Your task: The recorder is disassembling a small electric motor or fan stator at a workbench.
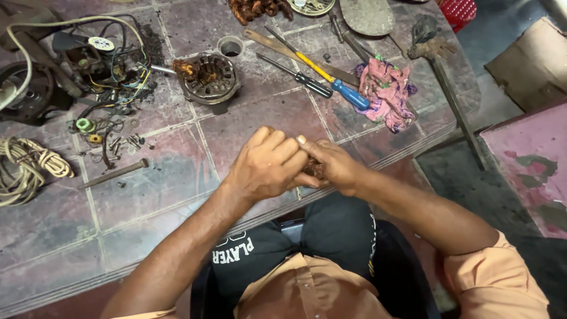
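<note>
Head view: left hand (266, 165) and right hand (333, 165) clasped together at near tabletop (177, 171) edge, gripping small dark reddish part (314, 170), mostly hidden. Motor housing (208, 78), screwdrivers (331, 80), pink rag (387, 91) toward far edge.

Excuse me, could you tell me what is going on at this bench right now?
A seated person has both hands together at the table edge. The left hand and right hand close around a small dark part, mostly hidden. Beyond them lie a motor housing, two screwdrivers, a pink rag, loose screws and a coiled cord.
</note>
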